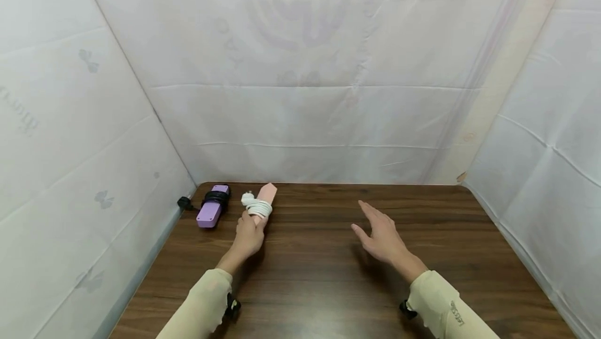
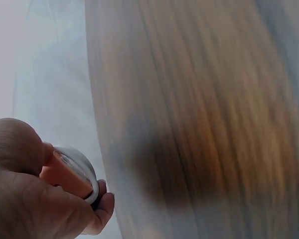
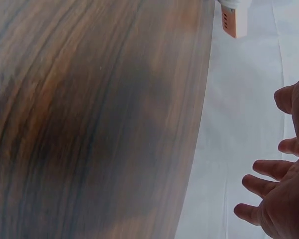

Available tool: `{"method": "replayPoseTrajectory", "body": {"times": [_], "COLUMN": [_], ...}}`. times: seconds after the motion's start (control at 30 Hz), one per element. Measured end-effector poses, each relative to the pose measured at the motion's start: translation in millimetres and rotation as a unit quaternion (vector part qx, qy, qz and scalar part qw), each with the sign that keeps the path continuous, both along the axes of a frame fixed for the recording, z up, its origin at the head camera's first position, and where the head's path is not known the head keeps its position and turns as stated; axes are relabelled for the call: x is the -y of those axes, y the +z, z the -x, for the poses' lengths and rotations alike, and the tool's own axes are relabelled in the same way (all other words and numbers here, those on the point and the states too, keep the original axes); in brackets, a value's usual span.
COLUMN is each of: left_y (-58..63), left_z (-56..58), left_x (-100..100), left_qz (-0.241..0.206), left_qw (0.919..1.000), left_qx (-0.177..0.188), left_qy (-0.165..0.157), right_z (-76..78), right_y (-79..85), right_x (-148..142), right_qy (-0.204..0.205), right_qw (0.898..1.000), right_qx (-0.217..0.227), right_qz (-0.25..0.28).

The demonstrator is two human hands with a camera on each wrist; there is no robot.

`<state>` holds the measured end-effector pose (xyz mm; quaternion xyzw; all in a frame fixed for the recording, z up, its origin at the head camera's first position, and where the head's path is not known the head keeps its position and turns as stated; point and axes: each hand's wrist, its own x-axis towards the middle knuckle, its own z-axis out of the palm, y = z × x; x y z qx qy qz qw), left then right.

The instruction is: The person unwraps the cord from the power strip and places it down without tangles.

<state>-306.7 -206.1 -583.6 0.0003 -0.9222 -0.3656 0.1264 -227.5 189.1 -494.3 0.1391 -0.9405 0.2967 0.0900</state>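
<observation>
My left hand [image 1: 249, 234] grips the near end of a pink power strip [image 1: 267, 193] with its white cord [image 1: 259, 207] wound around it and a white plug at the side. In the left wrist view, the thumb and fingers of the left hand [image 2: 35, 194] curl about the pink strip [image 2: 65, 177]. My right hand [image 1: 382, 236] is held over the right half of the table, fingers extended and thumb apart, holding nothing. The right wrist view shows the spread fingers of that hand [image 3: 284, 184], with an end of the pink strip [image 3: 232, 21] at the top.
To the left of the pink strip lies a purple power strip [image 1: 209, 215] wrapped in a black cord [image 1: 216, 197], its black plug [image 1: 184, 203] at the table's left edge. White sheeting [image 1: 300, 120] hangs behind and on both sides of the brown wooden table [image 1: 319, 281].
</observation>
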Motion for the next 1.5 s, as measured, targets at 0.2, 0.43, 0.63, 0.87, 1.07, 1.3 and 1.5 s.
{"method": "replayPoseTrajectory", "body": {"times": [0.2,0.43,0.63,0.87,1.07,1.3,1.5], "left_y": [23.3,60.7,93.7,56.3,19.0,80.4,86.6], "left_z": [-20.7,-47.1,-69.4,-48.6,-28.1,-73.1,-78.1], "left_x": [-30,-57,-79,-80,-88,-108,-111], "left_qz": [-0.012,-0.001,0.009,-0.001,0.077,0.125,0.122], "left_qw": [0.9976,0.9872,0.9755,0.9604,0.9500,0.9424,0.9340], "left_qx": [-0.013,-0.004,0.015,-0.035,-0.085,-0.039,-0.044], "left_qy": [-0.067,-0.160,-0.219,-0.277,-0.290,-0.308,-0.333], "right_z": [-2.1,-5.4,-4.5,8.2,26.0,38.8,43.3], "right_y": [-2.3,1.4,12.8,32.0,45.1,52.6,53.5], "right_x": [3,8,22,41,58,80,86], "right_qy": [0.003,0.012,0.020,0.044,0.053,0.041,0.028], "right_qw": [1.000,1.000,0.999,0.996,0.995,0.999,0.996], "right_qx": [0.004,0.006,-0.024,-0.069,-0.081,0.023,0.078], "right_qz": [-0.007,0.004,0.019,0.028,0.001,-0.023,-0.016]}}
